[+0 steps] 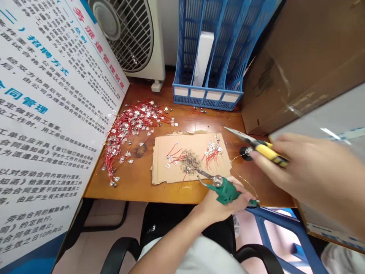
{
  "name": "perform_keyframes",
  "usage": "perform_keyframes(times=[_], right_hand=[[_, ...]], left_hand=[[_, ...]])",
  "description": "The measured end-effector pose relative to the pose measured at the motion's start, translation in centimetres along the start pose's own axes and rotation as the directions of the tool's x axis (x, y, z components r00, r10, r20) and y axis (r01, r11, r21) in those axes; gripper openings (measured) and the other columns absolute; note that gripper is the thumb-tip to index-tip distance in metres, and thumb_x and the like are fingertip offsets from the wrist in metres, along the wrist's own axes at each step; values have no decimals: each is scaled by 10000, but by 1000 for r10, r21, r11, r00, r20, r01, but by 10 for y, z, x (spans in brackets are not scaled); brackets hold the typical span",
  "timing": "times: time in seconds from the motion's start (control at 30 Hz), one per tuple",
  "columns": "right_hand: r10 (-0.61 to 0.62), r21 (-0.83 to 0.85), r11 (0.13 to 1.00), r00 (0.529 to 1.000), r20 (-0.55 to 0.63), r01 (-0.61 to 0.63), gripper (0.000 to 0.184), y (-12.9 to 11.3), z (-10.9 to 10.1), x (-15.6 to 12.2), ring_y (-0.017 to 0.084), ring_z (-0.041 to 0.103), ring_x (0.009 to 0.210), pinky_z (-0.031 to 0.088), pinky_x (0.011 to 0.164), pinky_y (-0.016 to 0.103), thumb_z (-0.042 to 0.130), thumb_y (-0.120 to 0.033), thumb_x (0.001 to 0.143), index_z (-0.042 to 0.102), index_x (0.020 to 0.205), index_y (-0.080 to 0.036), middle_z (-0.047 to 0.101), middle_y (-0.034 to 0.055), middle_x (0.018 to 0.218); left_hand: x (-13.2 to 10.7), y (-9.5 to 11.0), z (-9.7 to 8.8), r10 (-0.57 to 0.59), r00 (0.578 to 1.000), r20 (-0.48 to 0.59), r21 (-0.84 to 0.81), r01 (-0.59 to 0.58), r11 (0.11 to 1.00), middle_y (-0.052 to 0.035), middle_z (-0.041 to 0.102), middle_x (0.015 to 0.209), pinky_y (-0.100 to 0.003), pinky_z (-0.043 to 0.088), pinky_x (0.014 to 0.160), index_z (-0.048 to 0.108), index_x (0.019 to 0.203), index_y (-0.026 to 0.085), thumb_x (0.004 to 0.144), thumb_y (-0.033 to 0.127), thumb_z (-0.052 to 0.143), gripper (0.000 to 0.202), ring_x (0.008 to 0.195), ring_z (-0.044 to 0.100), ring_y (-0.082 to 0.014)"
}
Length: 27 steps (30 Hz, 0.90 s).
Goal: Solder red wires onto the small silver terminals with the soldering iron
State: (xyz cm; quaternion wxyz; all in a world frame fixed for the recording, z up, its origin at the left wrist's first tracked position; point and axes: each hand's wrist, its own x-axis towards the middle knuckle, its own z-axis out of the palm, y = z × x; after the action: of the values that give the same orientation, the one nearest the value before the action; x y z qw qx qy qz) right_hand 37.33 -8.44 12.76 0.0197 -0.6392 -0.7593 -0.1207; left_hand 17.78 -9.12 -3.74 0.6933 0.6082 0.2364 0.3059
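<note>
My left hand (214,208) is wrapped round a green soldering gun (227,191). Its metal tip points left, over the dark-speckled part of a cardboard sheet (188,144), close to a small silvery piece with a red wire (188,170). My right hand (296,161), slightly blurred, grips yellow-handled long-nose pliers (242,137) above the table's right side, their jaws pointing left. On the cardboard lie a cluster of red-wired pieces (212,149) at the right and several more (171,158) at the left. A thin solder wire (245,179) runs down beside the soldering gun.
A large heap of red-wired pieces (128,127) covers the table's left side. Behind stand a blue file rack (208,99) and a white fan (158,42). A printed panel (57,114) borders the left; a brown box (273,76) borders the right. A black spool (245,153) sits near the pliers.
</note>
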Motion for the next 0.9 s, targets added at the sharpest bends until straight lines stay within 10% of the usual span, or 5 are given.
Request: perform_keyframes(times=[0.27, 0.5, 0.63, 0.77, 0.9], right_hand=[[235, 44, 964, 919, 316, -261, 448, -7, 73, 111, 417, 715, 1146, 520, 915, 446, 473, -390, 1187, 592, 1472, -65, 764, 288, 1286], [247, 49, 957, 888, 387, -288, 450, -8, 113, 136, 512, 595, 1470, 489, 1195, 625, 574, -326, 1149, 697, 1447, -12, 667, 359, 1515], [261, 102, 942, 889, 377, -320, 352, -11, 101, 135, 488, 670, 1391, 518, 1185, 618, 634, -277, 1097, 792, 1330, -65, 736, 310, 1416], [279, 301, 895, 939, 201, -330, 378, -21, 45, 67, 356, 746, 1239, 613, 1078, 471, 557, -402, 1146, 774, 1369, -186, 780, 181, 1355], [21, 933, 171, 948, 317, -315, 571, -49, 21, -61, 224, 524, 529, 449, 468, 323, 708, -804, 1012, 717, 757, -293, 572, 22, 633]], left_hand=[[-1, -5, 3, -11, 999, -45, 57, 13, 998, -109, 795, 1197, -383, 667, 1068, 912, 1191, 199, 1109, 703, 665, 568, 1053, 761, -213], [-2, -6, 5, -69, 996, -58, -32, 67, 997, -122, 763, 1175, -337, 682, 822, 900, 1233, 174, 1086, 890, 502, 833, 780, 741, -146], [2, -3, 6, -42, 996, -81, -52, 37, 998, -124, 756, 1128, -323, 670, 811, 907, 1137, 148, 1047, 955, 489, 913, 765, 742, -139], [7, 0, 12, -97, 986, -138, -176, 71, 982, -139, 798, 1112, -292, 665, 760, 887, 1105, 127, 1034, 953, 528, 904, 745, 755, -139], [8, 16, 16, -89, 979, -181, -214, 49, 976, -158, 828, 1202, -310, 691, 791, 887, 1171, 140, 1081, 859, 558, 796, 820, 788, -167]])
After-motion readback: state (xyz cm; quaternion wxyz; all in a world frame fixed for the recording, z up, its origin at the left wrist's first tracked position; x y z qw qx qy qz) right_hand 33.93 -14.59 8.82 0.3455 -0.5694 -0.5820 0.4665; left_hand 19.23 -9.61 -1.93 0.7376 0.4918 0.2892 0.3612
